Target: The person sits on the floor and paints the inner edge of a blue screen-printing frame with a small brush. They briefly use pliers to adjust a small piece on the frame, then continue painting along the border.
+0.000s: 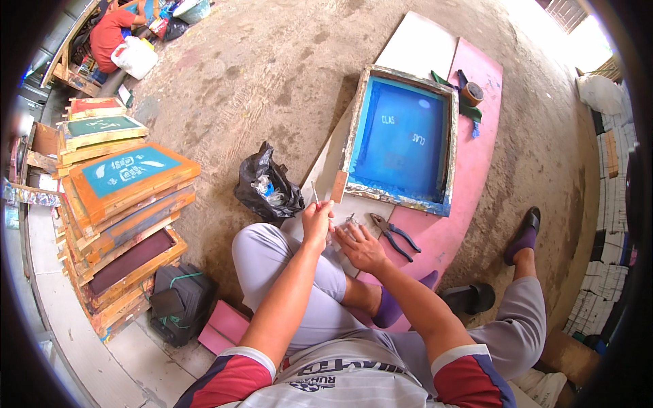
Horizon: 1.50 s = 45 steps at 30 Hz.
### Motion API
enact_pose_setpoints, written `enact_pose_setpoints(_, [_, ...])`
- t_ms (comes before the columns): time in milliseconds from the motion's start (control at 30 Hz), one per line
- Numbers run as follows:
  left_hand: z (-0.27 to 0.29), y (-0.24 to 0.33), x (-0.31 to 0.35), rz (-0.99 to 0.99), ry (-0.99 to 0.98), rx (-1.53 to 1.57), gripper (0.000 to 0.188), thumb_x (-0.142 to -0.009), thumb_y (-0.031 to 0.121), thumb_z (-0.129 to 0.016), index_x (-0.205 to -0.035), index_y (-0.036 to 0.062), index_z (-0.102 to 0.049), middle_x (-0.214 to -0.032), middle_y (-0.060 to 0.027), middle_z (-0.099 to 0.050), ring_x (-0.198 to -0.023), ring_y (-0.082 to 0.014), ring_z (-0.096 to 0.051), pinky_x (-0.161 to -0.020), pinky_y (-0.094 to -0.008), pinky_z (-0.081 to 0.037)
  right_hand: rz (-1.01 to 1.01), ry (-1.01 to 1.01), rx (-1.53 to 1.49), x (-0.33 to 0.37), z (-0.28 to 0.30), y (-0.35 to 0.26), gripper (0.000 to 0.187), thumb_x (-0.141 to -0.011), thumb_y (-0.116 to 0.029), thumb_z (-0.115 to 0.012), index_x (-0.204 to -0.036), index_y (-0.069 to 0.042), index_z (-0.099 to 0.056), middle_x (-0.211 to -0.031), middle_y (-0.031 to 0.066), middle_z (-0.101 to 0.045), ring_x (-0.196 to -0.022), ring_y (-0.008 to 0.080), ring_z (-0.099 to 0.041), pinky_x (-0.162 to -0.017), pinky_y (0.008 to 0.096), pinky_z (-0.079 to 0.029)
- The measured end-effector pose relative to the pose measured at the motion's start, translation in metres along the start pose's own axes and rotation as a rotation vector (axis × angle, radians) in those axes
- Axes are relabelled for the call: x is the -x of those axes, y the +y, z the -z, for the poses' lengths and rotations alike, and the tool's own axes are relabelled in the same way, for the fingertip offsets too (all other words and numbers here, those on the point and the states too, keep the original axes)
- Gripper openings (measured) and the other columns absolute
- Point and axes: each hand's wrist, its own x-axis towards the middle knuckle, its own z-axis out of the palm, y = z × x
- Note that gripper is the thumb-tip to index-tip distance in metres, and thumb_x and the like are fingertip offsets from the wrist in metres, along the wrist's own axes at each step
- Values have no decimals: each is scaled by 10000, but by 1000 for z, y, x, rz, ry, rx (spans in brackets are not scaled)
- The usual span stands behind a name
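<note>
The framed screen is deep blue with white print. Partly under it, a board is pink; near it, the pliers have dark blue handles. Left of it, the bag is black; farther left, a stacked frame is orange around teal.

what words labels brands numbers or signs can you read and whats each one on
Wording is located, not copied:
Blue screen: two short pale words, readable.
Shirt: dark lettering, upside down.
Orange-edged screen: pale design, too small to read.
Green screen: pale marks, too small.
Pale sack: small lettering, unclear.
</note>
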Motion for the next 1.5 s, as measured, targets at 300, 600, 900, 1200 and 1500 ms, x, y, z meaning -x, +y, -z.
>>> enact_pose_setpoints(300, [-10,-2,0,8,-28,6,197,-1003,214,-740,-1004,34,-659,-763,-34,-615,-459,-90,-509,-428,-264,-433,-480,129,-196,-2,19,3,679,-855,-313,-815,-1436,-30,-608,-1202,112,-624,-1093,278,-640,-886,383,-575])
enact_pose_setpoints(600, [-8,-3,0,27,-30,-32,222,-986,250,-754,-1044,59,-658,-784,-24,-621,-496,-85,-531,-454,-262,-460,-548,351,-179,-33,-12,3,400,-906,-204,-768,-1266,-41,-705,-1023,99,-626,-976,298,-638,-797,394,-562])
enact_pose_setpoints(900, [-4,-3,2,19,-27,-11,225,-981,259,-763,-1039,70,-655,-791,-22,-624,-492,-92,-525,-461,-271,-468,-598,429,-233,-35,-31,6,81,-921,-136,-722,-958,-88,-669,-937,90,-621,-893,298,-659,-746,420,-555])
enact_pose_setpoints(1200, [6,19,14,62,-30,80,219,-1000,261,-746,-1053,68,-658,-787,-29,-634,-472,-92,-527,-433,-271,-464,-713,182,-199,-46,-19,2,82,-993,-139,-643,-1011,-60,-634,-999,171,-620,-952,361,-671,-790,474,-561])
enact_pose_setpoints(1500, [43,55,24,62,-15,117,325,-995,252,-729,-1244,59,-648,-1081,-72,-665,-522,-116,-543,-501,-318,-491,-1134,269,-879,-55,15,21,159,-1020,-124,-672,-995,32,-689,-798,153,-687,-751,286,-694,-723,406,-591])
